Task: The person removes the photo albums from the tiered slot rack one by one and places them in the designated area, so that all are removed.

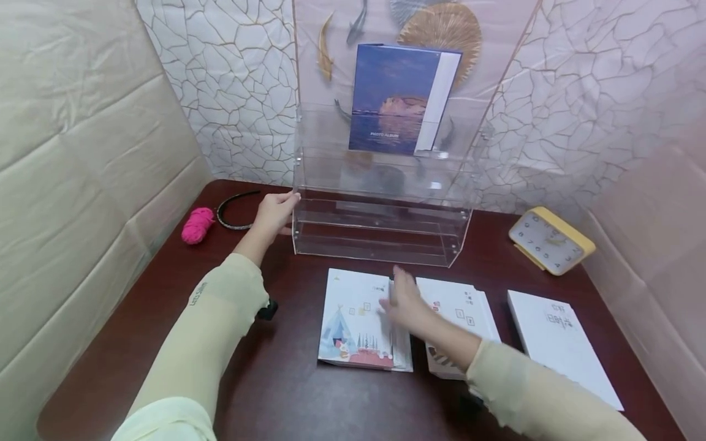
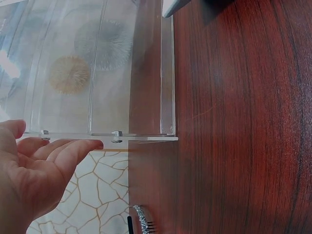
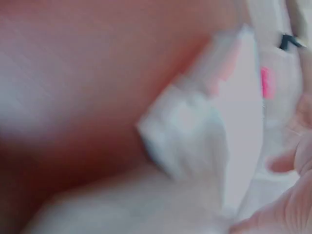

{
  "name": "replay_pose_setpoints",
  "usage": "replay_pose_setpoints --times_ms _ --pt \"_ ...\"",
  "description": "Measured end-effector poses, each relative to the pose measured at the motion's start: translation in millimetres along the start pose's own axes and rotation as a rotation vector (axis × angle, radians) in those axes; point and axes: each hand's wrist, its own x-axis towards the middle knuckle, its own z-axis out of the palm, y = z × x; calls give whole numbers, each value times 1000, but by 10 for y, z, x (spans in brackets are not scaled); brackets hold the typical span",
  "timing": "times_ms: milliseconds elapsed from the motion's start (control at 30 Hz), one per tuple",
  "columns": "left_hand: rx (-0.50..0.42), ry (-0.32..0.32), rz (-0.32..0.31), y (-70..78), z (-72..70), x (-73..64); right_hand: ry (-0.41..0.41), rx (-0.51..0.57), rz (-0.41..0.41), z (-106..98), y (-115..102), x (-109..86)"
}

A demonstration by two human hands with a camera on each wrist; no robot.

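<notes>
A clear acrylic display rack [image 1: 375, 245] with tiers stands at the back of the table. At its left side panel my left hand [image 1: 274, 211] holds the edge, thumb at the front and fingers along the outside. That hand [image 2: 46, 168] shows beside the panel's metal fasteners in the left wrist view. My right hand [image 1: 407, 303] hovers empty, fingers relaxed, between a white album with a tent drawing [image 1: 353, 318] and a second stack of white albums [image 1: 455, 300]. Blurred in the right wrist view, the hand [image 3: 287, 195] appears near a white album [image 3: 239, 126].
A blue photo album [image 1: 391, 92] stands in the rack's upper tier. Another white album [image 1: 557, 337] lies at the right, below a yellow clock [image 1: 551, 239]. Pink yarn [image 1: 197, 225] and a dark curved band [image 1: 223, 214] lie at the left. Fabric walls enclose the table [image 1: 287, 392].
</notes>
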Motion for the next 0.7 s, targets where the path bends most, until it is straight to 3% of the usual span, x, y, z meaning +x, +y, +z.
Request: replay_pose_setpoints --times_ms 133,200,267,367,433,533,700 --pt "13 5 0 1 -15 -3 210 205 -114 -746 -294 398" --pt "19 8 5 3 -15 -10 366 277 -181 -1167 -453 648" --pt "16 8 4 1 -11 -14 503 295 -205 -1533 -576 894" --pt "17 6 1 -7 -12 -32 625 226 -145 -1926 -670 1227" --pt "14 6 -1 -17 -10 -43 626 188 -78 -2082 -690 1405" --pt "7 7 4 -30 -6 -50 590 221 -10 -2200 -706 1606" --pt "-10 -10 13 -19 32 -27 575 298 75 -2270 -745 1770"
